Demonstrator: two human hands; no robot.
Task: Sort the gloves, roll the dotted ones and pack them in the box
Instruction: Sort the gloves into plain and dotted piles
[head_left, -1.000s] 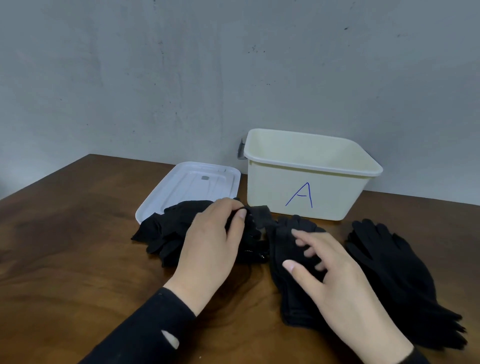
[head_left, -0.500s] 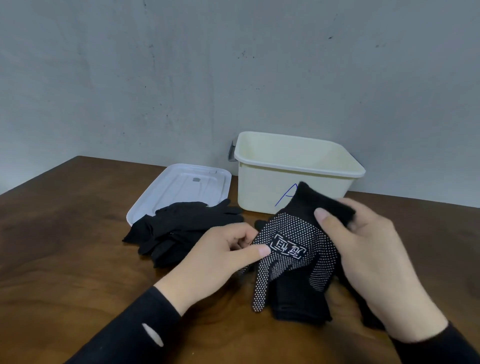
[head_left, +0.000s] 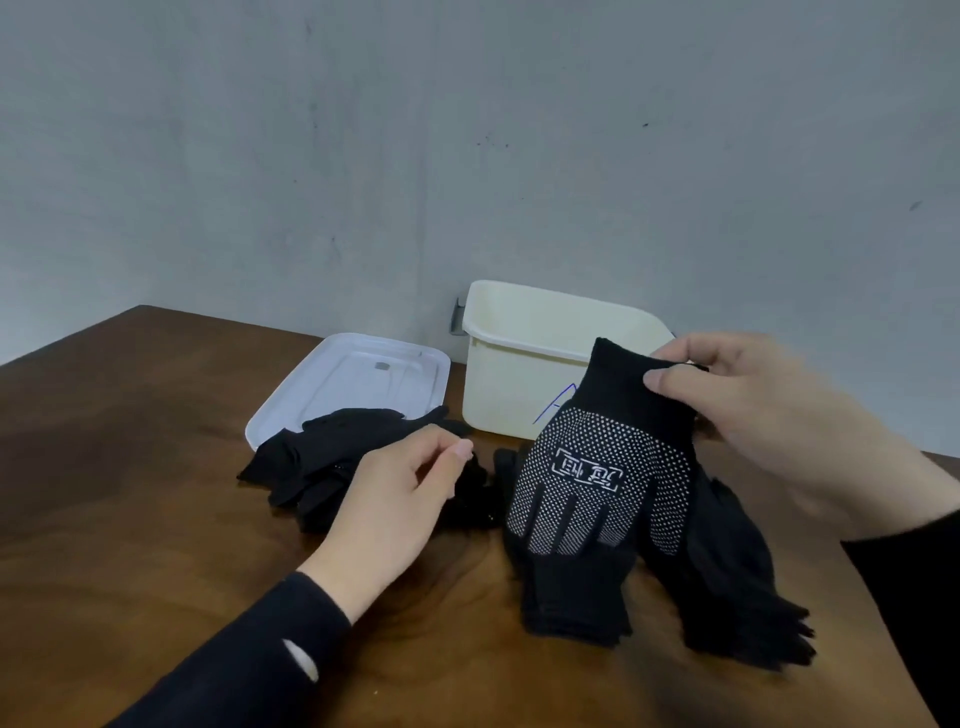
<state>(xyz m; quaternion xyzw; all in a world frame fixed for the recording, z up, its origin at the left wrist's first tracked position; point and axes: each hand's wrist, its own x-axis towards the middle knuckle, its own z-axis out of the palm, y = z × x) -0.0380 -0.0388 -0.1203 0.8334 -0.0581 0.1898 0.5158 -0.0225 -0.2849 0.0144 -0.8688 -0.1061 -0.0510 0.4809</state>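
A black glove with white dots (head_left: 605, 470) hangs palm toward me in front of the cream box (head_left: 524, 358) marked with a blue A. My right hand (head_left: 753, 410) pinches its cuff at the top. Its fingertips touch a flat stack of black gloves (head_left: 574, 597) on the table. My left hand (head_left: 400, 509) hovers over the left pile of black gloves (head_left: 332, 457), fingers loosely curled, holding nothing. Another heap of black gloves (head_left: 737, 577) lies at the right, partly behind the dotted glove.
The box's white lid (head_left: 358, 379) lies flat to the left of the box, its near edge under the left pile. The brown wooden table (head_left: 130, 493) meets a grey wall behind the box. The box looks empty inside.
My right hand has raised the dotted glove higher by its cuff. My left hand has let go of the glove and drawn back to the left.
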